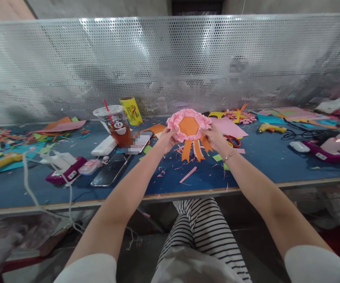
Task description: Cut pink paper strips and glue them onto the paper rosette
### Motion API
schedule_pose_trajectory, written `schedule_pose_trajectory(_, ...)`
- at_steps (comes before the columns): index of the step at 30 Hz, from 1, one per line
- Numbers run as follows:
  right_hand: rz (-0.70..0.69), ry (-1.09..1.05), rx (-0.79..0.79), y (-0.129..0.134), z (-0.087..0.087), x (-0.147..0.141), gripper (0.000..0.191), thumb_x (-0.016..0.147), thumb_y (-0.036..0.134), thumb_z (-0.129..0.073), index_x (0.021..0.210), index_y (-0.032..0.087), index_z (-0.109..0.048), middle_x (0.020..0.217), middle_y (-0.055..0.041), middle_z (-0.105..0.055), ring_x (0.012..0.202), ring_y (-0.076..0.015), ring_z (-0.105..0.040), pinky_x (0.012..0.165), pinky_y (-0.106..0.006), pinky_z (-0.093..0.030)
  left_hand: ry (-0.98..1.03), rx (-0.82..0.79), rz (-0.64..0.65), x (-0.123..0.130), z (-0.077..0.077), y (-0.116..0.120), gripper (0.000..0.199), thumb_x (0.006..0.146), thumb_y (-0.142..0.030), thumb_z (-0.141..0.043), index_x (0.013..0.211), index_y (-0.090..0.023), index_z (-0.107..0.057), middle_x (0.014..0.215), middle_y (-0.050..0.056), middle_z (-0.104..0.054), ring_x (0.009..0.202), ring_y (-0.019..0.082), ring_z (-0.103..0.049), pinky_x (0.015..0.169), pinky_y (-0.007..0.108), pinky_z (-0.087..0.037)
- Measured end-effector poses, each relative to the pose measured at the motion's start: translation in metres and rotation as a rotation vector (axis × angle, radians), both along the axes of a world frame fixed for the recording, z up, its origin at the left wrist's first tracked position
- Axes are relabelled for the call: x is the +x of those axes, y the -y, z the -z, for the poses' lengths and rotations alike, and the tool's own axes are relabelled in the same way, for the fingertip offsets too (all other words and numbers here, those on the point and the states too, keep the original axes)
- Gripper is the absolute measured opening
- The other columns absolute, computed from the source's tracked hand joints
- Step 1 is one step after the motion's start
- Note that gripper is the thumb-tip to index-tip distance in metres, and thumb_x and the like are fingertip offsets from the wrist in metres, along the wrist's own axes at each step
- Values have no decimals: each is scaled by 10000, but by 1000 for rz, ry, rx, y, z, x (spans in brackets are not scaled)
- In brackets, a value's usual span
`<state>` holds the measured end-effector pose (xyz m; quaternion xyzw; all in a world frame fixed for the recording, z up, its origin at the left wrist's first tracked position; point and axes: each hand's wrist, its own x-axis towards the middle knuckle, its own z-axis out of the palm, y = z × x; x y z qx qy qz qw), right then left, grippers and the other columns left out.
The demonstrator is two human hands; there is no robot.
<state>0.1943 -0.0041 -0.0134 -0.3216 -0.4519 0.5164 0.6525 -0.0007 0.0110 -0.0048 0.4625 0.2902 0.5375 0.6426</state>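
Observation:
A paper rosette point(188, 126) with a pleated pink rim, an orange middle and orange streamers is held up above the blue table. My left hand point(168, 140) grips its left rim, the fingers closed on the edge. On the opposite side my right hand point(214, 136) pinches the right rim; a bracelet circles that wrist. Below the rosette lie small paper scraps and a pink strip point(188, 174). Red-handled scissors point(232, 141) rest just beyond my right hand, partly covered by it.
Left of my arms stand a plastic drink cup point(117, 127) with a red straw and a yellow tube point(132, 111). A phone point(112, 169) and a purple power strip point(66, 171) with cables lie nearer. Rightward is a yellow glue gun point(271, 128). A perforated metal panel point(99, 59) closes the back.

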Motion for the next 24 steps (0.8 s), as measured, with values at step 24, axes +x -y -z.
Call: schedule_pose_trajectory(24, -64, -9, -34, -9, 3, 16, 305, 549, 253, -771, 694, 196, -508, 575, 56, -531, 503, -74, -520, 511, -218, -476, -67, 43, 87, -15, -1, -7, 363, 629, -366, -720, 925, -209, -580, 749, 4, -641, 626, 142, -621, 635, 300, -526)
